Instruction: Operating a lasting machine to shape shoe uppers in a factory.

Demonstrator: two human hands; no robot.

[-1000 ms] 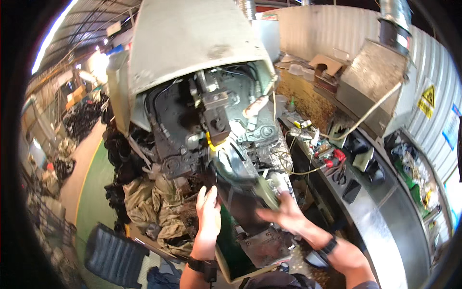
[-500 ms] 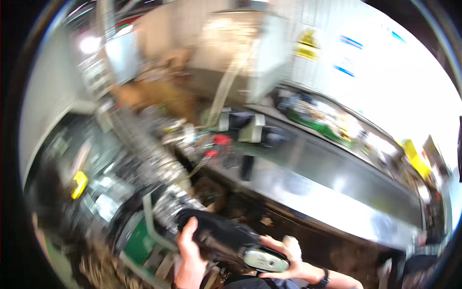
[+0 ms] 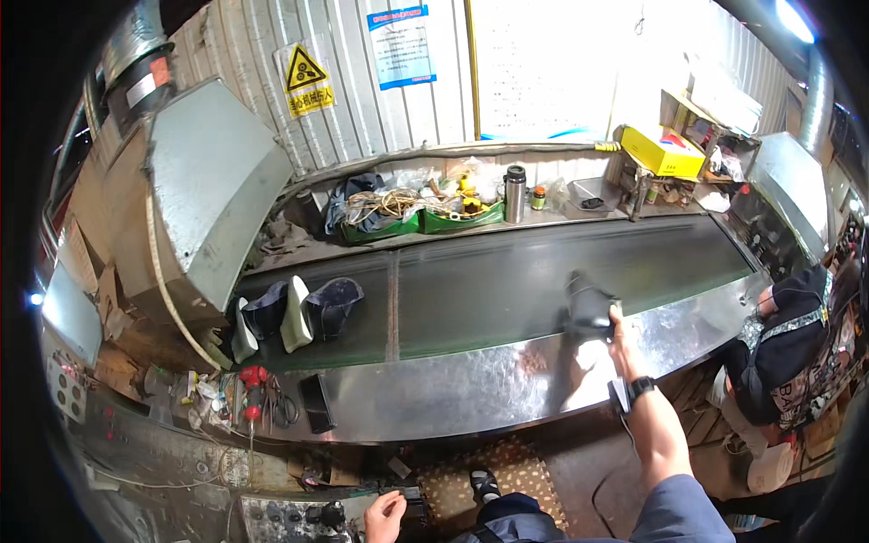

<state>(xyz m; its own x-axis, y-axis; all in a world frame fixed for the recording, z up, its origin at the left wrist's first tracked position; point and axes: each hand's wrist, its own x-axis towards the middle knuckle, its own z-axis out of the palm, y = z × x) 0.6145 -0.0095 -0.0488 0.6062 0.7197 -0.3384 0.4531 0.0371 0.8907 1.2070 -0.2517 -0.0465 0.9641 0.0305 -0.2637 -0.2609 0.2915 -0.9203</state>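
Note:
My right hand (image 3: 623, 342) reaches forward over the steel ledge. It grips a black shoe upper (image 3: 588, 306) by the near right side; motion blurs the upper. It is over the near edge of the dark conveyor belt (image 3: 480, 281), and I cannot tell whether it touches the belt. Low in the picture, away from the bench, my left hand (image 3: 386, 516) has its fingers curled together with nothing visible in them. On the belt's left part stand dark shoe uppers (image 3: 335, 300) with pale, sole-shaped pieces (image 3: 296, 315) beside them.
A phone (image 3: 317, 404), scissors (image 3: 286, 410) and a red-capped tool (image 3: 253, 378) lie on the ledge's left end. Behind the belt stand green trays (image 3: 463, 220) and a steel flask (image 3: 515, 195). A metal hood (image 3: 213, 172) rises left. Another person (image 3: 786, 348) is at right.
My view has swung right toward the belt. The black upper, earlier between both hands near my body, is now out over the bench in my right hand alone; my left hand has let go.

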